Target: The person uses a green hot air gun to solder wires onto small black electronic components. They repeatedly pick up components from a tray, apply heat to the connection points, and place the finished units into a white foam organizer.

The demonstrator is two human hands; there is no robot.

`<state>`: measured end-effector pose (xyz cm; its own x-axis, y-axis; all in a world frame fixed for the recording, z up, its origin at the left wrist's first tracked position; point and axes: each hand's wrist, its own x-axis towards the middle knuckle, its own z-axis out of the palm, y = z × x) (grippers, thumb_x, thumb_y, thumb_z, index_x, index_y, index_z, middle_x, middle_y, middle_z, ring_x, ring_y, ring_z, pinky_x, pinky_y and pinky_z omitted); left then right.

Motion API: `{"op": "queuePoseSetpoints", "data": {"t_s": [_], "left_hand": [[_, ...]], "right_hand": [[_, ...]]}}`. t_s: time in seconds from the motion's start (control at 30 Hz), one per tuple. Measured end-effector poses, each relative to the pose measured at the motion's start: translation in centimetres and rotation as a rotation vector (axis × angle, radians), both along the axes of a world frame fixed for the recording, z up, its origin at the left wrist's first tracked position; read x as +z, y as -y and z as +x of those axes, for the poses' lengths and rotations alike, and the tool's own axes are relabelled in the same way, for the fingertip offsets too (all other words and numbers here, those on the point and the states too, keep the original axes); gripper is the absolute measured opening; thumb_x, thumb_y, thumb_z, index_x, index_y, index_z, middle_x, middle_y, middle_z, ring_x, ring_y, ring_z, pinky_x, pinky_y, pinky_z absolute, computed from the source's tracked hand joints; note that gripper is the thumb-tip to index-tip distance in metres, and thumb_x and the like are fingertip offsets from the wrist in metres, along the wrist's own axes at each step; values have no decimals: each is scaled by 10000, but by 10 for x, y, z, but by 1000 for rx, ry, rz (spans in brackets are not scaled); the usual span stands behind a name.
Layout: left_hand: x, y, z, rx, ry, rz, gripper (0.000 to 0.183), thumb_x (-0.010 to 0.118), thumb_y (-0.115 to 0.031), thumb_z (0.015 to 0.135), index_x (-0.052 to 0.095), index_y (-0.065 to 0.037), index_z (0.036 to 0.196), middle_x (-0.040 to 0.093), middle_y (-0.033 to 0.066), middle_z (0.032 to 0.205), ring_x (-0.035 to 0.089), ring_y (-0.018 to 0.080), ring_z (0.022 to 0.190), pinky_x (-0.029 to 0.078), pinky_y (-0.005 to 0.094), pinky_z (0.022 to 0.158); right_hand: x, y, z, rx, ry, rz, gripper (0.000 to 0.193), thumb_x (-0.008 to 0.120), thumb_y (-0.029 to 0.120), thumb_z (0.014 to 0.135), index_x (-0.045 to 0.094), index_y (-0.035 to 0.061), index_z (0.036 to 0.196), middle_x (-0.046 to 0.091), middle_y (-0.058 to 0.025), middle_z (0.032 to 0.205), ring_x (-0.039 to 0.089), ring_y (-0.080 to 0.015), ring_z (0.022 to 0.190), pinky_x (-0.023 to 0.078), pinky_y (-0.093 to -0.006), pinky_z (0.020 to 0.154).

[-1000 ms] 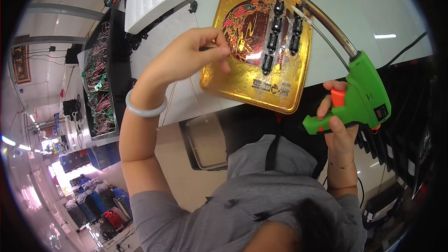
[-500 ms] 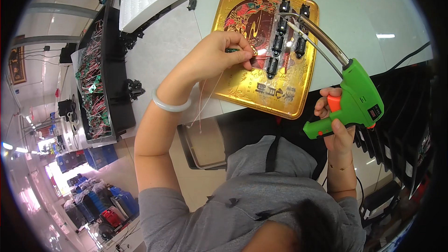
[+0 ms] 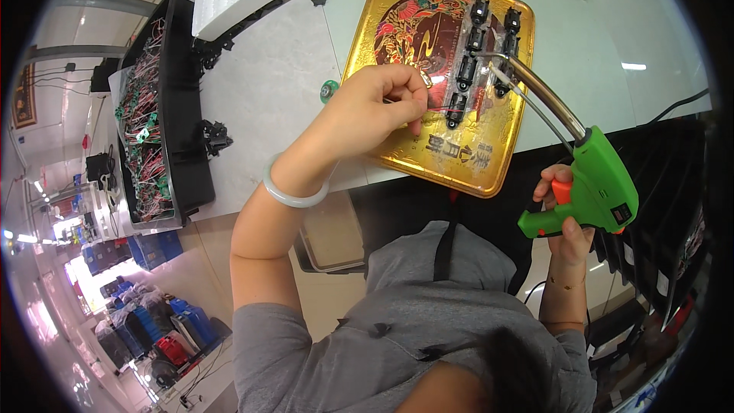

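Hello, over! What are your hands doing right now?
Left hand pinching thin wire over gold tray. Right hand gripping green solder gun. Nothing blocking.

A white worktable is seen under bright overhead light. A black rack of wired parts is placed at its left. Blue crates are stacked on the floor.
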<state>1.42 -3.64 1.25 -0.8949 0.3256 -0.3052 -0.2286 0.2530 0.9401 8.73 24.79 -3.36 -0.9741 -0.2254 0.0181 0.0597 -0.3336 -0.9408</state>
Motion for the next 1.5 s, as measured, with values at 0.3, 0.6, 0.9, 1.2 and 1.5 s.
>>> {"op": "queuePoseSetpoints", "data": {"t_s": [0.3, 0.6, 0.9, 1.2, 1.5], "left_hand": [[-5, -4, 4, 68, -75, -48, 61, 504, -43, 724, 509, -29, 666, 514, -1, 519, 515, 65, 515, 374, 204, 488], [-9, -8, 6, 69, -215, -211, 129, 566, -119, 763, 537, -17, 689, 541, 12, 510, 497, 68, 474, 367, 212, 465], [-12, -11, 9, 121, -206, -225, 171, 615, -133, 734, 535, -26, 627, 518, 0, 487, 453, 49, 425, 338, 206, 422], [-8, -9, 8, 83, -110, -213, 140, 615, -117, 752, 609, 18, 785, 574, -2, 608, 499, 21, 563, 392, 161, 508], [-7, -11, 7, 77, -108, -243, 128, 598, -92, 751, 609, 27, 797, 599, 19, 640, 520, 28, 583, 408, 163, 528]], "right_hand": [[3, -7, 8, -43, 24, 85, 578, 634, 356, 655, 489, -45, 1045, 524, -202, 965, 524, -219, 826, 436, -322, 722], [5, -7, 9, -69, 15, 113, 581, 622, 386, 662, 494, -48, 1027, 531, -191, 918, 525, -233, 812, 440, -316, 689], [3, -2, 12, -74, 28, 45, 604, 562, 485, 722, 466, -44, 1000, 492, -135, 800, 507, -209, 717, 447, -305, 588], [-1, -3, 13, -28, 33, 55, 551, 438, 529, 791, 414, -14, 875, 411, -95, 750, 428, -155, 680, 395, -259, 577], [-7, -6, 13, -41, 47, -8, 621, 524, 485, 772, 401, -54, 1055, 451, -113, 816, 492, -182, 679, 455, -280, 538]]}}
